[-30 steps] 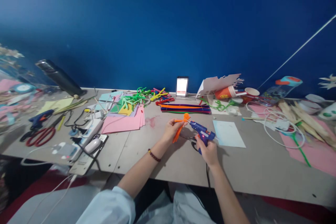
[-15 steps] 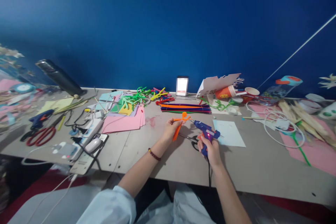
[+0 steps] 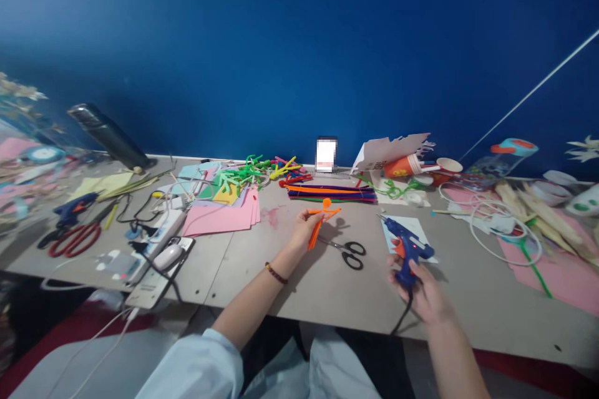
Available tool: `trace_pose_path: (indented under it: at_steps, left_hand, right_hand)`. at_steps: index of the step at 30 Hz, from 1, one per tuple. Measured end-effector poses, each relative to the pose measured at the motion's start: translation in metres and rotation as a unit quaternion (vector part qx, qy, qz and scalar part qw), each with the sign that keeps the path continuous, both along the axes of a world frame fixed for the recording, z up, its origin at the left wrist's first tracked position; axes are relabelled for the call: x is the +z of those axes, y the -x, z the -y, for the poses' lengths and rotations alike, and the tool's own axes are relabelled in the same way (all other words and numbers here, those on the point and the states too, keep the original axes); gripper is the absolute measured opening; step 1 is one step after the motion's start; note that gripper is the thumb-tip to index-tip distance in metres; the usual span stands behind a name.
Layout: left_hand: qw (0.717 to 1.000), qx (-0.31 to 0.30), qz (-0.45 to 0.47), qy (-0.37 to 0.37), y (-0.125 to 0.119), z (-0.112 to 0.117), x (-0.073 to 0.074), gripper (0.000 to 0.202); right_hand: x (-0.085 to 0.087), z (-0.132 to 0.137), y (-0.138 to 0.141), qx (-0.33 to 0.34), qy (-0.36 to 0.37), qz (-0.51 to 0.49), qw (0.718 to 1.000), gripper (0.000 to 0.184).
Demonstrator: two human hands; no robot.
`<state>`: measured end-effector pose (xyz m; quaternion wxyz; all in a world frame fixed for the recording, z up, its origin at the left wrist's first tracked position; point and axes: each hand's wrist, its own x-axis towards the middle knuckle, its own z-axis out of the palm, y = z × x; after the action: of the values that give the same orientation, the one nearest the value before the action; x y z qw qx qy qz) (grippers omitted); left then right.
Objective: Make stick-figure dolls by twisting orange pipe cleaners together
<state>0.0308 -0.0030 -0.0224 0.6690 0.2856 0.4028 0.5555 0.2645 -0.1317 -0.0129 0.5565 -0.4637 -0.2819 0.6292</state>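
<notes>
An orange pipe-cleaner figure with a round top and side arms is pinched in my left hand, held above the table. Off to the right, my right hand grips a blue hot glue gun with an orange trigger and a small red light. Its nozzle points up and left, apart from the figure, over a pale sheet of paper. Between my hands, black-handled scissors lie on the table. A cord runs down from the glue gun.
Behind lies a bundle of coloured pipe cleaners. To the left are pink paper, a power strip, a phone, red-handled scissors and another glue gun. A white cable and paper cups occupy the right.
My right hand has moved the glue gun right and slightly down, away from the orange figure, uncovering the scissors. My left hand has stayed almost in place, still holding the figure.
</notes>
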Motion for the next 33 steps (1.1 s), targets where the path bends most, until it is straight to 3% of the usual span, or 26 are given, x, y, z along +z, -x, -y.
trace_pose_path:
  at_steps: [4, 11, 14, 18, 23, 30, 33]
  left_hand:
    - [1.000, 0.006, -0.019, 0.007, 0.001, 0.000, 0.002, 0.025]
    - [1.000, 0.005, -0.015, -0.008, 0.001, -0.003, -0.007, 0.024]
    - [1.000, 0.006, -0.021, -0.009, 0.000, -0.002, -0.004, 0.024]
    - [1.000, 0.018, -0.018, -0.001, 0.005, -0.002, 0.006, 0.026]
    - [0.999, 0.046, -0.011, 0.006, 0.015, -0.008, 0.013, 0.025]
    - [0.999, 0.052, -0.010, 0.009, 0.019, -0.013, 0.009, 0.023]
    - [0.999, 0.049, -0.015, 0.017, 0.017, -0.011, 0.011, 0.022]
  right_hand:
    - [0.000, 0.013, -0.017, 0.018, 0.009, 0.048, 0.999, 0.064]
    - [-0.005, 0.021, -0.040, -0.036, 0.027, 0.065, 0.997, 0.060]
    - [-0.007, 0.018, -0.051, -0.052, 0.035, 0.109, 0.992, 0.048]
    - [-0.004, 0.008, -0.065, -0.108, 0.030, 0.164, 0.980, 0.051]
    - [-0.014, -0.007, -0.090, -0.158, 0.067, 0.285, 0.943, 0.057]
    - [-0.033, -0.010, -0.110, -0.134, 0.127, 0.383, 0.905, 0.048]
    - [-0.041, -0.010, -0.112, -0.143, 0.082, 0.417, 0.894, 0.042]
